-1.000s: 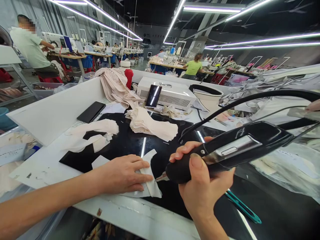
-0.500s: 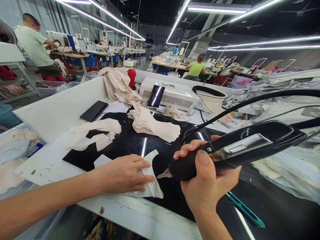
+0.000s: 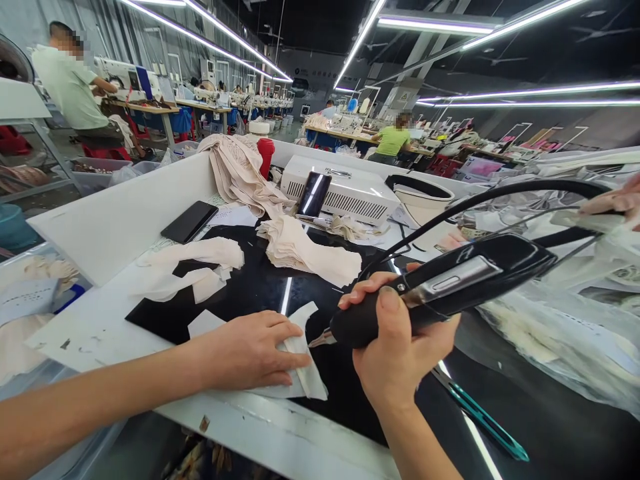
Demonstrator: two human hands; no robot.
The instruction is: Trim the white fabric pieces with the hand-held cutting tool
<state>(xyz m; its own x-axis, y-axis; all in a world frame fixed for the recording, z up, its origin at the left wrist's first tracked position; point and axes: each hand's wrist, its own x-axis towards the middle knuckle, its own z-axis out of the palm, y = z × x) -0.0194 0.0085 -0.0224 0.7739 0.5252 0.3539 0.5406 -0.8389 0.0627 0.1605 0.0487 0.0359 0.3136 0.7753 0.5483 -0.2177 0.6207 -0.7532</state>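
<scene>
My left hand [image 3: 257, 353] lies open, fingers flat, on a small cream fabric piece [image 3: 311, 373] at the table's near side. The fabric's right edge sticks out past my fingertips. My right hand [image 3: 400, 340] is wrapped around a black corded hand tool [image 3: 450, 287] with a silver lever along its side. Its narrow metal tip [image 3: 323, 339] points left, close to the fabric's edge; whether they touch I cannot tell. Behind my hands lie a stack of cream fabric pieces [image 3: 310, 250] and some loose cut pieces [image 3: 200, 257] on the black work surface [image 3: 250, 280].
Teal-handled tweezers [image 3: 480, 413] lie right of my right wrist. Farther back are a vented white box [image 3: 343, 187], a leaning phone [image 3: 313, 193], a black phone [image 3: 190, 221] and draped fabric [image 3: 240, 170]. Another person's hand [image 3: 617, 203] is at the right edge by plastic bags [image 3: 565, 333].
My right hand has brought the tool left, its tip closer to the fabric under my left hand. Another person's hand has come in at the right edge. My left hand stays put.
</scene>
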